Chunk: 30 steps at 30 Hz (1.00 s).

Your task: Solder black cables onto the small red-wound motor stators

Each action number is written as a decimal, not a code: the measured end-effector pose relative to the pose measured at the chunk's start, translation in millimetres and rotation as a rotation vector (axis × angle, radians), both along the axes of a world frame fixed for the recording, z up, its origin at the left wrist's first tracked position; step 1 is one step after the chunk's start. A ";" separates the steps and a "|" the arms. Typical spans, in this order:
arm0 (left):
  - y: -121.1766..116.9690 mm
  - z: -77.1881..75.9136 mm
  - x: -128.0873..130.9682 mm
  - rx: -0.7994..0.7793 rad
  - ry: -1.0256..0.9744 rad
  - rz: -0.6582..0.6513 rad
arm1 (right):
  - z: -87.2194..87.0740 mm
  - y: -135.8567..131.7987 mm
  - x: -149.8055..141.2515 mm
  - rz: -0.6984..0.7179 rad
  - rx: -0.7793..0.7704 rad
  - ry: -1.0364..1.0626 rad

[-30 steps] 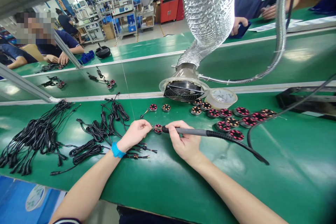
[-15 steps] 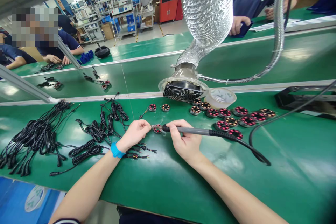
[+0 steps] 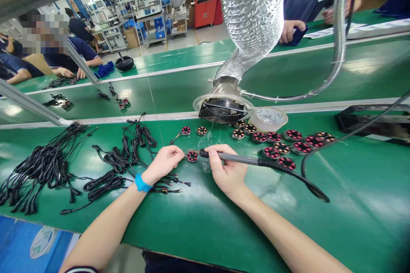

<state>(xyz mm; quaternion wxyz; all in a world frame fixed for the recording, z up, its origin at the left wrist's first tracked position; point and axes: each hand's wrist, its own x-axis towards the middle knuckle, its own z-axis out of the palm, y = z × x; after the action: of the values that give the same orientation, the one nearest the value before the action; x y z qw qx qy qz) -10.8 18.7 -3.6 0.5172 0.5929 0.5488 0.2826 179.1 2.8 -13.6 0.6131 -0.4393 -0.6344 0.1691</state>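
Our right hand [image 3: 228, 175] closed around soldering iron [image 3: 238, 158], shaft crosswise, tip pointing left, at stator's far edge. Round stator [image 3: 192, 157] on bench [image 3: 192, 226], between our 2 hands, nearer left hand [image 3: 165, 163]. Left grip narrow, fingertips pinched just beside stator; anything held too small to tell. Fan [image 3: 222, 112] beyond.

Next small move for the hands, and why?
Probably ease the soldering iron in the right hand slightly back from the coil ring. Its tip is over the ring's upper edge, smoke curls nearby, and the left hand has its fingertips pinched close to that tip. Actual tip contact is too small to tell.
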 end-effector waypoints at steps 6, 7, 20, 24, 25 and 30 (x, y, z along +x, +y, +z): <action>0.1 0.3 0.2 -0.007 -0.007 -0.003 | 0.4 -1.3 -0.7 0.034 0.012 -0.131; 0.2 0.1 0.2 -0.005 -0.008 -0.007 | -0.3 -0.6 -1.2 0.049 0.022 -0.155; -1.0 1.7 1.7 0.060 0.012 -0.016 | -26.2 13.6 -13.8 0.313 0.048 -0.310; -1.1 -1.1 0.0 0.101 0.024 -0.025 | -28.7 14.1 -17.9 0.346 0.028 -0.340; -1.0 -1.3 -0.5 0.106 0.026 -0.030 | -28.1 14.1 -18.7 0.344 0.032 -0.341; -1.1 4.1 -1.9 0.139 0.016 -0.111 | -20.2 12.4 -20.0 0.344 0.061 -0.329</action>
<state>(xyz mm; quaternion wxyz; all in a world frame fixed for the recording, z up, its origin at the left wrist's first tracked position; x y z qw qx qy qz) -12.7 17.6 0.6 0.4853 0.6590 0.4983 0.2862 159.0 15.2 -33.8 0.4766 -0.3275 -0.7962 0.1780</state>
